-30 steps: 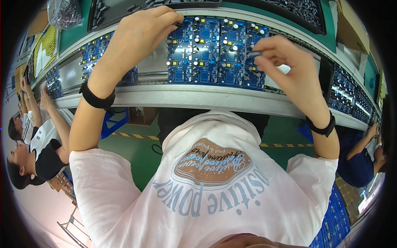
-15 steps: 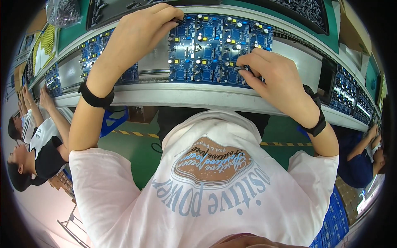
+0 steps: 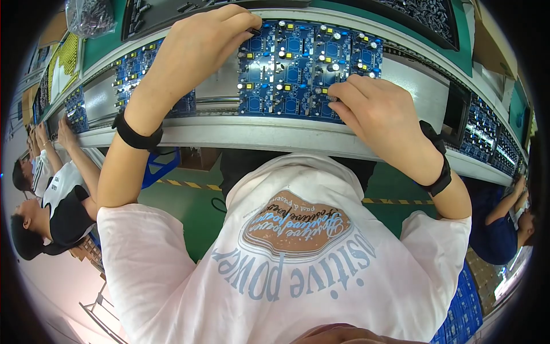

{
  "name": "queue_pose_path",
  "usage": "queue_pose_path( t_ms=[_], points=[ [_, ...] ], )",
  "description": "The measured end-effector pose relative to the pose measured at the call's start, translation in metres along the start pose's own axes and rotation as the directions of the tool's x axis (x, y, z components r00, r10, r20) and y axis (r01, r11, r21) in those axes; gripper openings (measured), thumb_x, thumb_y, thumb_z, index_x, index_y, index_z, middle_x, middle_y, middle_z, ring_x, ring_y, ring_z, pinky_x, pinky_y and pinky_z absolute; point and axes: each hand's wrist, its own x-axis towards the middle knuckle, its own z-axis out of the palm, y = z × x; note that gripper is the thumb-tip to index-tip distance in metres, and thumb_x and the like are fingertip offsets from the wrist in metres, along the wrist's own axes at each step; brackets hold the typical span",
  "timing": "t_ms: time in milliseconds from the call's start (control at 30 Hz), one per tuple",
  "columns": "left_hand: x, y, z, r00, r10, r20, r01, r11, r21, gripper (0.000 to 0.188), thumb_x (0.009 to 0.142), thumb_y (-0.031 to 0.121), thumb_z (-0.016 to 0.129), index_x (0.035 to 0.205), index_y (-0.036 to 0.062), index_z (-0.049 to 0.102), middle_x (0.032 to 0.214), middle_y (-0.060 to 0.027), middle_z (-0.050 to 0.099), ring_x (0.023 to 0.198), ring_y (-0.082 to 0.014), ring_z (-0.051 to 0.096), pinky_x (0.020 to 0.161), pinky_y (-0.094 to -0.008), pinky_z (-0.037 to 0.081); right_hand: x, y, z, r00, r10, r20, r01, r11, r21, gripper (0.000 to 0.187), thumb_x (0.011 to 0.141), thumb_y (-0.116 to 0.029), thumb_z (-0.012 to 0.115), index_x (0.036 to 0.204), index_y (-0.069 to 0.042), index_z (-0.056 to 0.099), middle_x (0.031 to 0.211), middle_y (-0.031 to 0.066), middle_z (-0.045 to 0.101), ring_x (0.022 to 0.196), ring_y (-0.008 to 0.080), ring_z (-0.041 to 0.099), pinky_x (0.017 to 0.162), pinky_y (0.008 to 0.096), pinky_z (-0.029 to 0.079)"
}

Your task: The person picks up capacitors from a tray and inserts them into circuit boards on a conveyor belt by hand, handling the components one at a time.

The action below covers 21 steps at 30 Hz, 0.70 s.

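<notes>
A panel of blue circuit boards (image 3: pixel 293 74) lies in front of me on the conveyor line, carrying yellow blocks, silver-topped round parts and small blue parts. At its far left corner my left hand (image 3: pixel 201 49) is closed, thumb and fingertips pinching a small black component (image 3: pixel 255 31) just over the board. Over the panel's right side, my right hand (image 3: pixel 375 109) is closed too. Its thumb and forefinger meet low at the near row of boards, around something small and dark that is mostly hidden by the fingers.
The conveyor's metal rail (image 3: pixel 252 129) runs along the near side. More blue boards stand left (image 3: pixel 127 77) and right (image 3: pixel 480 126) on the line. Black trays of dark parts (image 3: pixel 415 20) and a plastic bag (image 3: pixel 90 17) sit beyond. Co-workers (image 3: pixel 69 200) are at both sides.
The panel has shifted slightly right in the picture, with both hands keeping near the same boards. The black component that showed in my right fingers is now mostly hidden.
</notes>
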Motion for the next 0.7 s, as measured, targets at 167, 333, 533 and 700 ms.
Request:
queue_pose_path(
  t_ms=[167,333,533,700],
  points=[
    [0.002,0.002,0.003,0.999,0.045,-0.007,-0.045,0.997,0.056,0.02,0.096,0.015,0.068,0.115,0.0125,0.068,0.111,-0.0026,0.07,0.091,-0.0293,0.07,0.077,-0.0373,0.057,0.014,-0.002,-0.015,0.999,0.003,0.032,-0.002,1.0,-0.03,0.018,0.087,-0.016,0.076,0.101,-0.009,0.067,0.086,0.0066,0.065,0.075,0.0284,0.066,0.066,0.0401,0.053],
    [-0.001,0.003,-0.003,0.998,0.059,0.027,-0.06,0.996,0.064,0.019,0.096,0.015,0.067,0.115,0.0122,0.068,0.11,-0.0027,0.07,0.09,-0.0286,0.07,0.077,-0.0371,0.057,0.085,0.038,-0.029,0.923,-0.272,-0.272,0.233,0.958,-0.166,0.017,0.093,-0.019,0.074,0.107,-0.01,0.07,0.077,0.0075,0.063,0.067,0.024,0.063,0.062,0.0372,0.05],
    [0.003,0.004,0.003,0.999,0.017,0.034,-0.017,1.0,0.016,0.018,0.096,0.015,0.067,0.114,0.0116,0.068,0.109,-0.0017,0.069,0.087,-0.0285,0.07,0.074,-0.0367,0.056,0.173,0.052,-0.022,0.982,-0.164,-0.094,0.13,0.947,-0.294,0.019,0.082,-0.011,0.067,0.089,0.006,0.069,0.092,0.0283,0.07,0.081,0.0407,0.07,0.075,0.0434,0.058],
    [0.007,0.005,0.005,0.999,0.047,0.005,-0.047,0.999,0.018,0.017,0.096,0.015,0.067,0.113,0.0114,0.068,0.108,-0.0018,0.069,0.085,-0.0285,0.07,0.072,-0.0368,0.056,0.176,0.055,-0.015,0.984,-0.155,-0.086,0.127,0.956,-0.265,0.015,0.082,-0.009,0.064,0.087,0.004,0.069,0.08,0.0237,0.069,0.079,0.0403,0.07,0.073,0.0458,0.057]
  ],
)
